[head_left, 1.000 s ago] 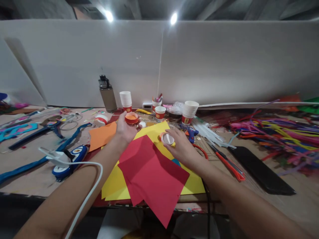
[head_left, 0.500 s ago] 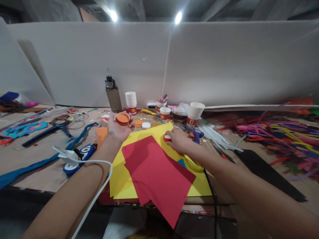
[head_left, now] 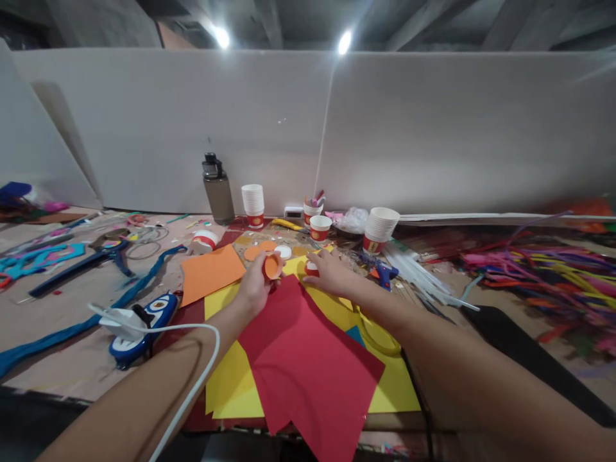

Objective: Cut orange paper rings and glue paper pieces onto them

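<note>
My left hand (head_left: 254,283) is closed on a cut-down paper cup (head_left: 272,267) with an orange inside, tilted on its side. Just to the right, my right hand (head_left: 331,272) curls its fingers over a small red-and-white paper cup piece (head_left: 311,267), which they partly hide. Beneath the hands lie a red sheet of paper (head_left: 312,359) and yellow sheets (head_left: 231,385). Orange paper discs (head_left: 255,252) and a white disc (head_left: 283,251) rest just beyond the left hand.
At the back stand a bottle (head_left: 219,196) and paper cup stacks (head_left: 253,202). A blue glue gun (head_left: 384,273) lies right of my right hand, near white sticks (head_left: 423,273) and coloured pipe cleaners (head_left: 553,276). An orange sheet (head_left: 212,276) is at the left.
My left hand has come right and nearer to me, tipping the cut-down paper cup from face-up onto its side. The orange sheet shows more fully. My right hand stays over its piece.
</note>
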`<state>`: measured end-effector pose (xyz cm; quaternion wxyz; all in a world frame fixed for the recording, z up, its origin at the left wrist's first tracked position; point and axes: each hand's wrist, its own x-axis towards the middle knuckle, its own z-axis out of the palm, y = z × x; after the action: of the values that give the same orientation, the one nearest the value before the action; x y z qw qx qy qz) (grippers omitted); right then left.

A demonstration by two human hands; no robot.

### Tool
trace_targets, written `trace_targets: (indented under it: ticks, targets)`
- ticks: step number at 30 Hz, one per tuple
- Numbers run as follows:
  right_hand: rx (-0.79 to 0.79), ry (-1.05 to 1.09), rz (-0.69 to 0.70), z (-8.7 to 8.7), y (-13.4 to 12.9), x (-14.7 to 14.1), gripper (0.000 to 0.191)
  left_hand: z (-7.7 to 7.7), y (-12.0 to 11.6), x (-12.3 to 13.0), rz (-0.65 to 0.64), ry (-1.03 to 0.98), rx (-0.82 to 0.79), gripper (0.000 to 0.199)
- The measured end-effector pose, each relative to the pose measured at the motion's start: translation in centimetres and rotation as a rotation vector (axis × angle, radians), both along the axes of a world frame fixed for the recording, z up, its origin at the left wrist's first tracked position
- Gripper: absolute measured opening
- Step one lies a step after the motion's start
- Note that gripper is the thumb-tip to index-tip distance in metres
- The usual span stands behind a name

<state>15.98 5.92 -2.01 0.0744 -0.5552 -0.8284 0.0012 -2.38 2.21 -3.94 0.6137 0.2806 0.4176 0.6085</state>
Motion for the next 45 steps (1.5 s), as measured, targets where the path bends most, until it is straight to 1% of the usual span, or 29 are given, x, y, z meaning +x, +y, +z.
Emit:
trace_targets:
  ticks: [3, 6, 9, 11, 13, 17, 20, 23, 24, 25, 27, 29, 30, 33, 35, 36, 38, 40, 42, 43, 45]
  targets:
    - [0.050, 0.073, 0.020, 1.3, 1.2, 0.3, 0.046, -1.0, -0.6, 0.7, -0.039, 0.239, 0.131, 0.040]
    - [0.110, 0.160, -0.008, 3.2, 3.6, 0.9, 0.032, -0.9, -1.2, 0.9, -0.045, 0.432, 0.257, 0.040]
    - [0.125, 0.239, -0.036, 4.4, 6.1, 1.3, 0.029, -0.6, -1.6, 1.1, -0.077, 0.510, 0.299, 0.044]
    - [0.103, 0.271, -0.025, 4.6, 7.1, 1.3, 0.028, -0.7, -1.7, 1.2, -0.093, 0.514, 0.294, 0.045]
    - [0.077, 0.287, 0.004, 4.5, 7.3, 1.1, 0.024, -0.8, -1.7, 1.3, -0.093, 0.504, 0.297, 0.046]
    - [0.047, 0.309, 0.082, 3.9, 5.9, 0.1, 0.017, -1.1, -1.6, 1.3, -0.087, 0.535, 0.297, 0.044]
    - [0.026, 0.339, 0.142, 3.7, 4.5, -0.2, 0.014, -1.2, -1.3, 1.1, -0.116, 0.547, 0.270, 0.042]
    - [0.011, 0.388, 0.176, 3.9, 3.0, 0.2, 0.015, -1.4, -0.7, 0.9, -0.137, 0.501, 0.298, 0.041]
    - [0.015, 0.420, 0.176, 4.0, 2.5, 0.5, 0.016, -1.6, -0.4, 0.8, -0.152, 0.471, 0.308, 0.043]
    - [0.024, 0.464, 0.168, 4.1, 1.8, 0.9, 0.016, -1.8, -0.1, 0.8, -0.139, 0.443, 0.314, 0.044]
    - [0.041, 0.593, 0.133, 4.4, 0.3, 1.9, 0.017, -2.2, 0.6, 0.6, -0.130, 0.417, 0.351, 0.050]
    - [0.032, 0.680, 0.100, 4.8, -1.7, 2.8, 0.019, -2.5, 1.0, 0.5, -0.132, 0.437, 0.388, 0.057]
    - [0.023, 0.686, 0.099, 5.0, -2.7, 3.3, 0.019, -2.6, 1.0, 0.4, -0.130, 0.454, 0.408, 0.059]
    - [0.028, 0.636, 0.159, 5.5, -5.8, 4.2, 0.017, -2.5, 0.8, 0.3, -0.129, 0.553, 0.454, 0.058]
    - [0.039, 0.643, 0.179, 5.1, -7.3, 4.2, 0.016, -2.4, 0.4, 0.4, -0.128, 0.661, 0.462, 0.056]
    - [0.045, 0.661, 0.182, 4.6, -7.7, 4.2, 0.016, -2.4, 0.2, 0.4, -0.133, 0.711, 0.460, 0.056]
    - [0.074, 0.677, 0.234, 3.0, -8.0, 3.9, 0.014, -2.3, -0.2, 0.6, -0.151, 0.769, 0.447, 0.054]
    - [0.146, 0.638, 0.320, 1.0, -7.9, 3.5, 0.013, -2.3, -0.3, 0.7, -0.164, 0.779, 0.439, 0.053]
    - [0.152, 0.532, 0.407, -0.8, -7.8, 3.4, 0.014, -2.2, -0.4, 0.8, -0.151, 0.778, 0.445, 0.050]
    - [0.149, 0.519, 0.419, -1.4, -7.8, 3.3, 0.013, -2.1, -0.4, 0.8, -0.138, 0.780, 0.453, 0.048]
    - [0.138, 0.491, 0.442, -2.0, -8.1, 3.4, 0.012, -2.0, -0.5, 0.7, -0.110, 0.796, 0.469, 0.044]
